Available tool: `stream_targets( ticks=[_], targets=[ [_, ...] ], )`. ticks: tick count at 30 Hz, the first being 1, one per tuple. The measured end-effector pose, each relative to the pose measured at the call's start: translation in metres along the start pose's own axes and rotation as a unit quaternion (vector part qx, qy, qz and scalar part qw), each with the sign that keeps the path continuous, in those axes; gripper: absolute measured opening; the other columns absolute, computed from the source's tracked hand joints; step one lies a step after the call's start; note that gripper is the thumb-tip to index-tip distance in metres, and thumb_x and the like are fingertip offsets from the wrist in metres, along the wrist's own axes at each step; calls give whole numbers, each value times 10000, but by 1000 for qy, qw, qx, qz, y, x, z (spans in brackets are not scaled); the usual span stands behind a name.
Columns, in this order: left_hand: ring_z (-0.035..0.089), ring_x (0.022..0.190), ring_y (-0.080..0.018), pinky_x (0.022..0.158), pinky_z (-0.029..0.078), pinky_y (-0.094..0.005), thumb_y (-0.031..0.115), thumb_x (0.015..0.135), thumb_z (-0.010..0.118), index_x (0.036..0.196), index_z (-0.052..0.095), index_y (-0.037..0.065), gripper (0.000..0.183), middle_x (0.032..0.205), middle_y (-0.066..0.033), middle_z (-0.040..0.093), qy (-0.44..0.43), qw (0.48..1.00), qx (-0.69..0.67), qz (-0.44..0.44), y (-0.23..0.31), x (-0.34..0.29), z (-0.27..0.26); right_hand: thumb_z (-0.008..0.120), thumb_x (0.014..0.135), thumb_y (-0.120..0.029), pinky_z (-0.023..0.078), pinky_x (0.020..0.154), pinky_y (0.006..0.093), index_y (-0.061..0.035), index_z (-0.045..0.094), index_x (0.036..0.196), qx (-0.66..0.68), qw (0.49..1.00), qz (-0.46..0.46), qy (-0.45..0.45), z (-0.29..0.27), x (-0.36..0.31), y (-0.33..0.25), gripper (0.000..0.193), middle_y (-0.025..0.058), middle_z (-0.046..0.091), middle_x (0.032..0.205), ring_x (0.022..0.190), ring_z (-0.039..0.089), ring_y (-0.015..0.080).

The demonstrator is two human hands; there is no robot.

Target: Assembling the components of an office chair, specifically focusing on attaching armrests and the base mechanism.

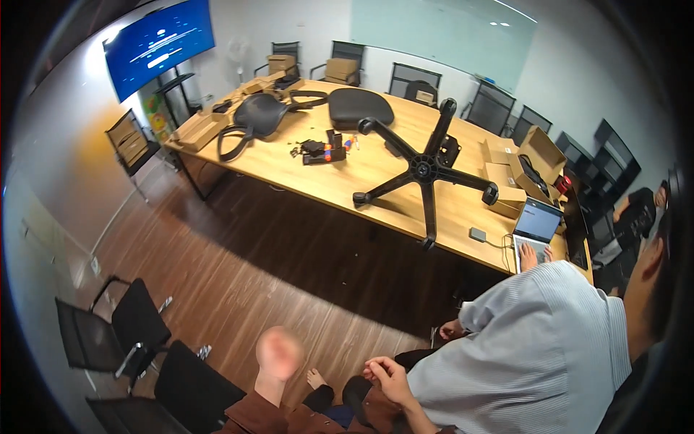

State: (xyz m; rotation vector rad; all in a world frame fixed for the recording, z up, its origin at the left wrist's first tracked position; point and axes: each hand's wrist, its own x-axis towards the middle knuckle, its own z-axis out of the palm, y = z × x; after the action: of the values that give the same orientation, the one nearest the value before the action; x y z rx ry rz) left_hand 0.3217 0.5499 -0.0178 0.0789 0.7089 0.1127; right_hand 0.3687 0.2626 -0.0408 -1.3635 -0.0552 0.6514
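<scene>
My left hand [280, 354] is raised above the wooden floor, low in the view, its forearm in a brown sleeve. A blurred patch covers its fingers, so I cannot make out their shape. To its right my right hand [389, 377] is held in front of me with curled fingers, thumb near the index finger, and nothing shows in it. Neither hand touches the table [318, 184]. Beyond them on the tabletop stand a black five-armed chair base [423, 171], a black seat cushion [360, 108], a black chair back [260, 116] and a pile of small black parts [323, 150].
Close on my right a person in a striped shirt [513, 347] types on a laptop [536, 226]. Open cardboard boxes [538, 159] stand behind it. Black chairs [195, 387] line the left wall. A lit screen [160, 45] hangs at the far left.
</scene>
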Motion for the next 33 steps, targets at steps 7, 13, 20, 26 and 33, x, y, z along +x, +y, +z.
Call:
stream_targets(
  ticks=[7,13,20,26,33],
  targets=[
    [276,418,-123,401,241,-282,247,982,485,540,382,188,458,493,39,313,-21,999,4,-47,80,81,46,566,1019,-164,522,730,247,29,665,1009,-4,995,-16,94,58,99,-30,217,56,693,861,782,640,105],
    [325,428,-127,412,268,-284,251,976,485,539,387,176,454,490,30,328,5,997,24,-75,135,166,90,515,1042,-196,517,699,251,33,666,974,8,993,-15,116,77,224,-37,282,65,690,829,749,643,111],
    [334,437,-121,421,278,-279,242,985,477,542,402,175,454,493,31,339,4,995,60,-76,207,274,195,505,1046,-218,494,649,245,9,662,917,66,983,-39,164,90,394,-94,305,52,671,770,686,618,106],
    [335,443,-126,423,294,-282,251,1000,492,555,388,176,463,499,27,341,-29,995,81,-50,260,358,299,539,1026,-183,476,648,239,6,657,901,59,976,-44,206,83,494,-139,255,43,659,756,680,609,99],
    [313,456,-130,440,275,-283,235,1000,485,577,371,163,444,511,22,329,-24,991,106,-72,323,473,370,568,1012,-168,479,645,231,10,653,921,57,964,-28,259,88,593,-144,218,48,662,769,676,609,100]
  ],
)
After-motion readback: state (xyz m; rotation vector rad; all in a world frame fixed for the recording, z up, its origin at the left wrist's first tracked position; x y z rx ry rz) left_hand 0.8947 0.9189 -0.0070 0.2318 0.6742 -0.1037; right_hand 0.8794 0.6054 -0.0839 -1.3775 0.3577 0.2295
